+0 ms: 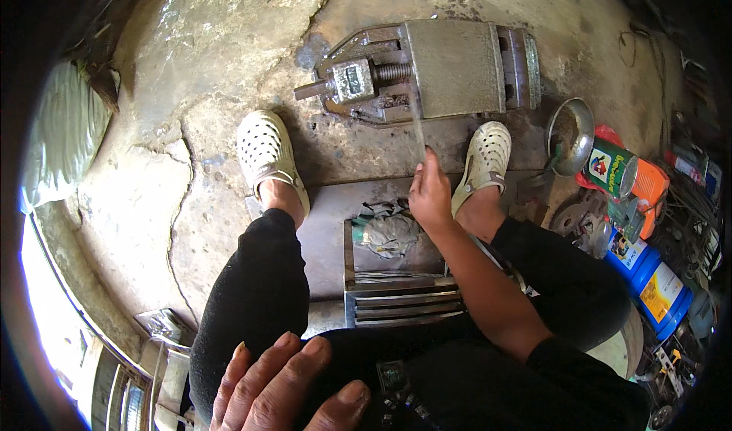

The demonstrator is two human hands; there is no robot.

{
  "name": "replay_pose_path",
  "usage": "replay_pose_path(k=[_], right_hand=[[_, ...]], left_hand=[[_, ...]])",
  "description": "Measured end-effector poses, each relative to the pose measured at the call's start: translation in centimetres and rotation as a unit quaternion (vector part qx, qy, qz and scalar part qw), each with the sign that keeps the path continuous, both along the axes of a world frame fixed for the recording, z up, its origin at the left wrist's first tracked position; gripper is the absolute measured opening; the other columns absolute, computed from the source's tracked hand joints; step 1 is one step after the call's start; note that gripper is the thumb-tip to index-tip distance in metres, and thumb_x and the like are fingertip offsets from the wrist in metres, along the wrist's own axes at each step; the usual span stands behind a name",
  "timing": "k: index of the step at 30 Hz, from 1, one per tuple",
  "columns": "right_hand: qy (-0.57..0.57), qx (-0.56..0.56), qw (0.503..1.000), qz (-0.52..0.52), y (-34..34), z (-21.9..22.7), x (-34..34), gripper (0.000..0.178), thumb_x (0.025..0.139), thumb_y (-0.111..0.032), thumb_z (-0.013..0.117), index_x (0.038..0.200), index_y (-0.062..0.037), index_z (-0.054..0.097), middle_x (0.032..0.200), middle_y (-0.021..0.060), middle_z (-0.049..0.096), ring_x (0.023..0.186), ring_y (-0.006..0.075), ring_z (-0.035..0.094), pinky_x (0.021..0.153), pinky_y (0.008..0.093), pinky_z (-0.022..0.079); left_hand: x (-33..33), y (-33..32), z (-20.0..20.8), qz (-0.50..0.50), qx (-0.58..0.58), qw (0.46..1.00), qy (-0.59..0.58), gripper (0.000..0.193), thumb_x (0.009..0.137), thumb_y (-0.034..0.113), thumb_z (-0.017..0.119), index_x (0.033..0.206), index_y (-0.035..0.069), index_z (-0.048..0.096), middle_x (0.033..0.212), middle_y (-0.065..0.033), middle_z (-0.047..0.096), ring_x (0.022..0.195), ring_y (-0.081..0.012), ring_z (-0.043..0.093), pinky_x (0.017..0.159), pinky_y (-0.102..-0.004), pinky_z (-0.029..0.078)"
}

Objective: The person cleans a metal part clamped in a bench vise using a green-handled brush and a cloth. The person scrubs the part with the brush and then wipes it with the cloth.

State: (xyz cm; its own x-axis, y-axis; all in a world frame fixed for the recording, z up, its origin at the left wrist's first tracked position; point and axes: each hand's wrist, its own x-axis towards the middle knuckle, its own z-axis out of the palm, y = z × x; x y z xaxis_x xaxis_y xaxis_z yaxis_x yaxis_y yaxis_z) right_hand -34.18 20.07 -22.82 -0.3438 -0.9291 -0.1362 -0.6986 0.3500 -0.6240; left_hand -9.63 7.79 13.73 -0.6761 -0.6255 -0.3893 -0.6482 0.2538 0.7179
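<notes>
A heavy metal machine vise (456,69) lies on the concrete floor beyond my feet, its screw and block toward the left. My right hand (431,191) is closed around a thin, straight tool (418,130) that reaches up to the near-left edge of the vise's flat plate. Motion smears this tool, so its exact kind does not show. My left hand (282,385) is at the lower edge over my lap, fingers stretched out and apart, with nothing visible in it.
A crumpled dirty rag (387,229) lies between my legs, by a slatted metal frame (408,301). At right are a metal bowl (572,136), a green can (612,169), a blue bucket (648,278) and cluttered parts. My clogs (264,147) flank the vise's near side.
</notes>
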Motion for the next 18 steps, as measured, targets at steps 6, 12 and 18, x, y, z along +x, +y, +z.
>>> replay_pose_path(k=[6, 12, 18], right_hand=[[0.003, 0.023, 1.000, 0.017, 0.3, -0.9, -0.1, 0.041, 0.091, 0.002, 0.054, 0.131, 0.0040, 0.046, 0.088, 0.0288, 0.063, 0.077, 0.0489, 0.064, 0.066, 0.0517, 0.051], [-0.067, 0.015, 0.997, 0.040, -2.0, 2.8, -0.4, 0.022, 0.095, -0.004, 0.053, 0.116, 0.0018, 0.051, 0.088, 0.0281, 0.061, 0.077, 0.0492, 0.061, 0.065, 0.0509, 0.048], [-0.101, 0.014, 0.992, -0.075, -7.2, 5.1, -7.9, 0.021, 0.096, -0.022, 0.065, 0.092, -0.0010, 0.063, 0.074, 0.0238, 0.061, 0.071, 0.0453, 0.061, 0.063, 0.0459, 0.048]], left_hand=[[0.0, 0.0, 0.0, 0.000, -0.003, 1.000, -0.007, 0.064, 0.092, 0.055, 0.063, 0.126, 0.000, 0.062, 0.130, -0.0279, 0.061, 0.119, -0.0453, 0.061, 0.101, -0.0563, 0.046], [-0.2, 0.0, 0.0, 0.004, -0.004, 1.000, -0.009, 0.064, 0.092, 0.055, 0.064, 0.126, 0.000, 0.062, 0.130, -0.0284, 0.061, 0.118, -0.0458, 0.061, 0.101, -0.0566, 0.046], [-0.6, -0.3, -0.3, 0.000, -0.008, 1.000, 0.001, 0.065, 0.092, 0.052, 0.065, 0.129, -0.002, 0.060, 0.130, -0.0290, 0.061, 0.119, -0.0466, 0.060, 0.102, -0.0555, 0.046]])
